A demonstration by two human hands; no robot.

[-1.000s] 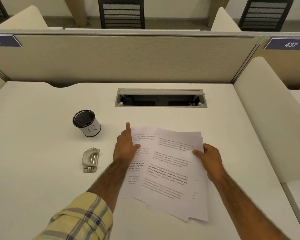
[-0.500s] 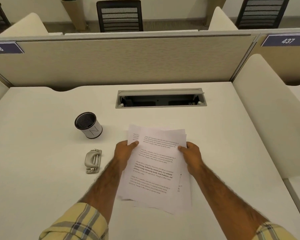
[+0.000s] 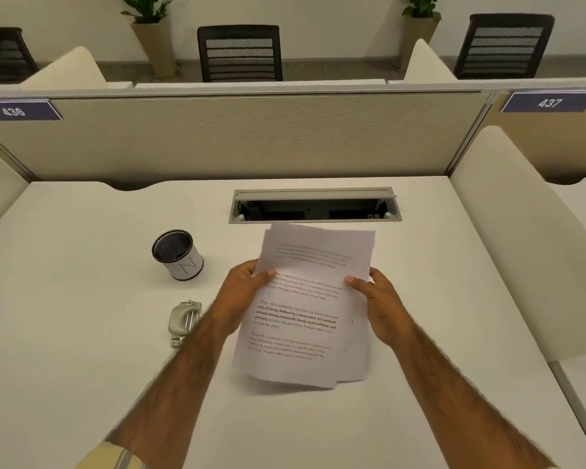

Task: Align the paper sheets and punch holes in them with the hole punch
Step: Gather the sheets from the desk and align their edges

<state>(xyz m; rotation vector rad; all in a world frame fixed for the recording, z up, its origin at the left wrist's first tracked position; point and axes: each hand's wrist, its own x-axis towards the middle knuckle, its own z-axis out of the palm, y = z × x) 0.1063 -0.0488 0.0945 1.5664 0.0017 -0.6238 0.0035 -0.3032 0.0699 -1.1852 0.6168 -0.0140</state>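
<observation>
The stack of paper sheets was pinched at its two long edges: the left hand was closed on the left edge, thumb on the printed face and fingers hidden beneath, and the right hand was closed on the right edge in the same manner. A hold at opposite edges was probably chosen so that the sheets could be squared against one another. The stack appeared lifted off the desk, its far end raised toward the cable tray and a soft shadow cast under its near edge. Alignment was judged incomplete, since a lower sheet was left protruding at the near right corner and along the far edge.

The hole punch had been left flat on the desk, to the left of the left forearm and apart from the sheets, within easy reach but untouched. Beyond it, a mesh pen cup was stood slightly tilted.

Paragraphs of print were carried on the top sheet; in the bold lines, "Defined by a slower pace" and "community bonds, local traditions" could be made out, the rest being too fine or blurred. A large letter "N" was marked on the cup's white band. On the partition, blue plates reading "436" and "437" were fixed at left and right.
</observation>
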